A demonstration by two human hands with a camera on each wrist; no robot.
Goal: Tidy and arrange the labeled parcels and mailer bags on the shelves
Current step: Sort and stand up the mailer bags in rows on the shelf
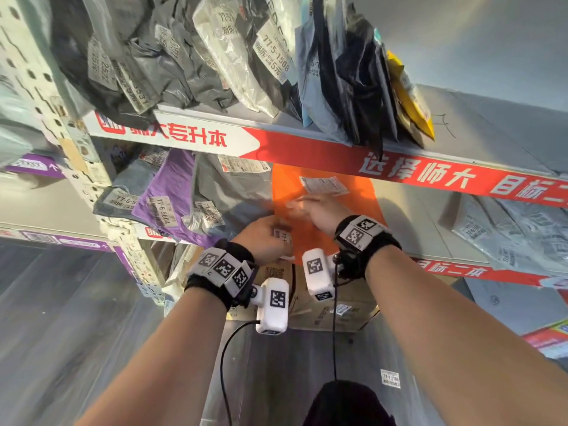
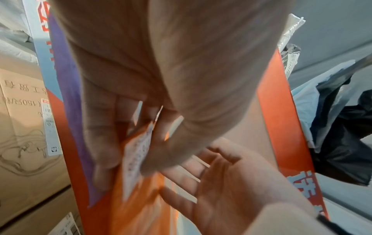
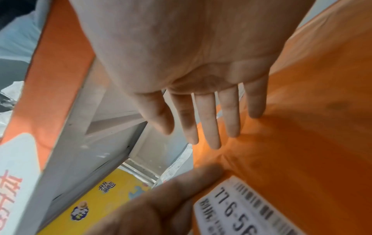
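Under the flat right hand (image 1: 316, 210), orange mailer bag (image 1: 353, 207), left hand (image 1: 264, 238) pinching its edge.

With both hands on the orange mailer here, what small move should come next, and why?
Probably slide the orange mailer further back, upright beside the grey bag. The left hand pinches its labelled lower corner, the right hand lies flat on its face, and its bottom overhangs the shelf edge.
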